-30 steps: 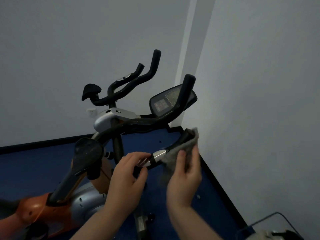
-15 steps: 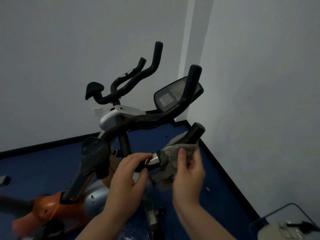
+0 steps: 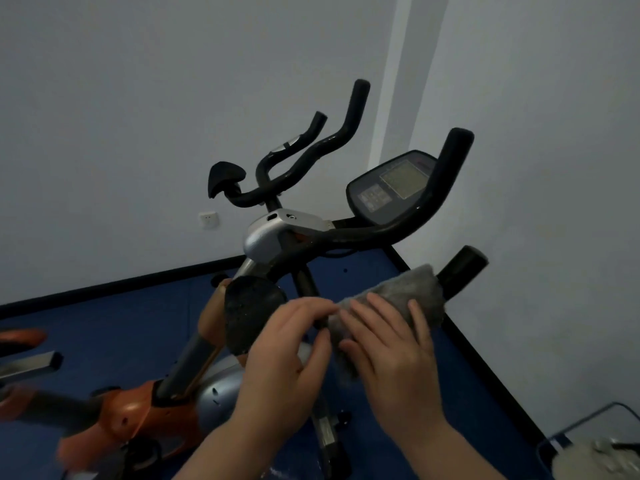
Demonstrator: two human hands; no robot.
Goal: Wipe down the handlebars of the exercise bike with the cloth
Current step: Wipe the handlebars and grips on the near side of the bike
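Note:
The black handlebars of the exercise bike curve up around a console. A lower near grip sticks out to the right with a grey cloth wrapped round it. My right hand grips the cloth around that bar, fingers over the top and thumb beneath. My left hand holds the same bar just left of the cloth, fingers curled over it. The bar under both hands is hidden.
A black elbow pad sits just left of my left hand. The orange and silver bike body is below left. White walls close in behind and right. A wire basket stands at the bottom right on the blue floor.
My right hand slid the cloth back down the grip toward my left hand, baring the black grip end. The view moved closer to the bars.

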